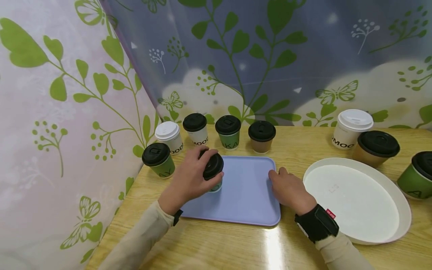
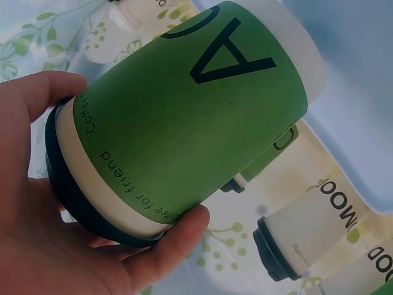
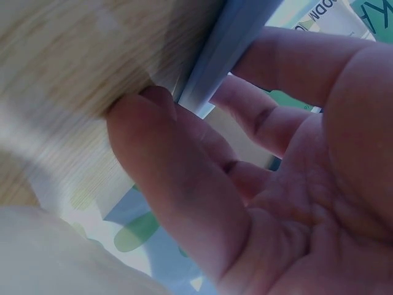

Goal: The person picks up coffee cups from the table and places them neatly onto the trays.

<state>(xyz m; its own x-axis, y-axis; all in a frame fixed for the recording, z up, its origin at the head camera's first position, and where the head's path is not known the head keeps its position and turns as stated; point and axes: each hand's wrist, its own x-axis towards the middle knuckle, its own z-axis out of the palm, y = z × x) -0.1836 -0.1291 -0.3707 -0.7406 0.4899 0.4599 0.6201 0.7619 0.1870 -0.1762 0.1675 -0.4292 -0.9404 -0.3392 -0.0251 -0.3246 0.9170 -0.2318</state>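
My left hand grips a green paper coffee cup around its black lid. In the left wrist view the thumb and fingers wrap the lid end, and dark letters show on the green sleeve. The cup is over the left part of a lilac rectangular tray, mostly behind the hand in the head view. At the tray's right rim, my right hand holds the edge with curled fingers. In the right wrist view those fingers lie on both sides of the rim.
Behind the tray stand a white-lidded cup, a black-lidded white cup, a green cup and a brown cup. Another green cup is left. A round white tray lies right, near several more cups.
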